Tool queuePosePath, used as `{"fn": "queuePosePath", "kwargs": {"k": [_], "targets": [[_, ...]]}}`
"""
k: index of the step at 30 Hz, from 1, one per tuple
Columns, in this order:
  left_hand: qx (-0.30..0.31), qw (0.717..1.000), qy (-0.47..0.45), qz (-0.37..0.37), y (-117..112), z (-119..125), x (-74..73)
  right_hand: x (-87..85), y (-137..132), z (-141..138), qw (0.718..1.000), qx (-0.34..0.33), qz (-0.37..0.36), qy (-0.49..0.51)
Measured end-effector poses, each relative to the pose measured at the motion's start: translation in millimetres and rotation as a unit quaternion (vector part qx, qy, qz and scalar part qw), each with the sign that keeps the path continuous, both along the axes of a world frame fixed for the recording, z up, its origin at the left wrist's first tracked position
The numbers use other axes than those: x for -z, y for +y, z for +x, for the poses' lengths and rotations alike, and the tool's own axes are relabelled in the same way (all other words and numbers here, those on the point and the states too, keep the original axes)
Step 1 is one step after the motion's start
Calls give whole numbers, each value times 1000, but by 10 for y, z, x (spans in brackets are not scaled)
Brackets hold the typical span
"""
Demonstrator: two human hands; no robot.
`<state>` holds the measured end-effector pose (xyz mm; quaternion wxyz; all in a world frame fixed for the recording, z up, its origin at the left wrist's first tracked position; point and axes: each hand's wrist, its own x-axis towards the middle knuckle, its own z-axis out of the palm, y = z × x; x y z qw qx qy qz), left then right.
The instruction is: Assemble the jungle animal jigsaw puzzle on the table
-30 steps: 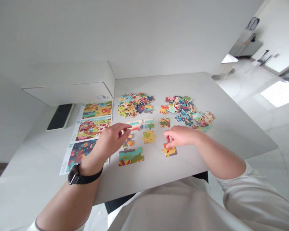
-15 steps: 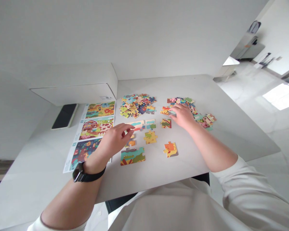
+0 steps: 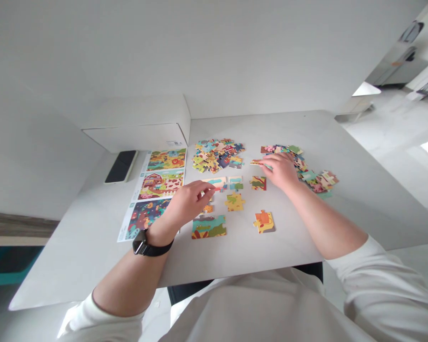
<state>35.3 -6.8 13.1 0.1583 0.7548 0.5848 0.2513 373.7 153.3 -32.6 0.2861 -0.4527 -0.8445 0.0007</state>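
My left hand (image 3: 189, 202), with a black watch on its wrist, lies on the white table (image 3: 342, 142). Its bent fingertips pinch the edge of a cream and teal puzzle piece (image 3: 217, 182). My right hand (image 3: 282, 171) rests on the left side of the right pile of pieces (image 3: 316, 179), with its fingers closed on a flat piece (image 3: 257, 162) at the pile's edge. Between the hands lie a yellow-green piece (image 3: 234, 201), a red-green piece (image 3: 258, 183) and a teal piece (image 3: 236, 182). Nearer me are a joined teal strip (image 3: 209, 226) and an orange-yellow piece (image 3: 264, 221).
A second pile of loose pieces (image 3: 217, 154) sits at the back centre. A picture sheet (image 3: 157, 187) with three scenes lies at the left. Behind it stand a white box (image 3: 139, 126) and a dark phone (image 3: 121, 166). The table's edge runs just before my body.
My right hand left the orange-yellow piece near me and reached back to the right pile, where it now grips a piece. My left hand stayed by the cream and teal piece. The view shifted.
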Motion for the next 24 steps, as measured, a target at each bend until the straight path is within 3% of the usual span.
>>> {"fn": "queuePosePath", "kwargs": {"k": [5,14,19,24], "targets": [[-1,1000,-5,-4,-13,10,-25,-132,-137,-38,994,-24,1,111],[-1,987,-123,-102,-37,154,-19,-398,-825,-393,949,-111,-168,243],[-4,959,-231,-164,-44,205,-4,-355,-977,-522,910,-150,-251,292],[-7,934,-293,-206,-62,242,-47,-286,-995,-570,897,-170,-281,297]]}}
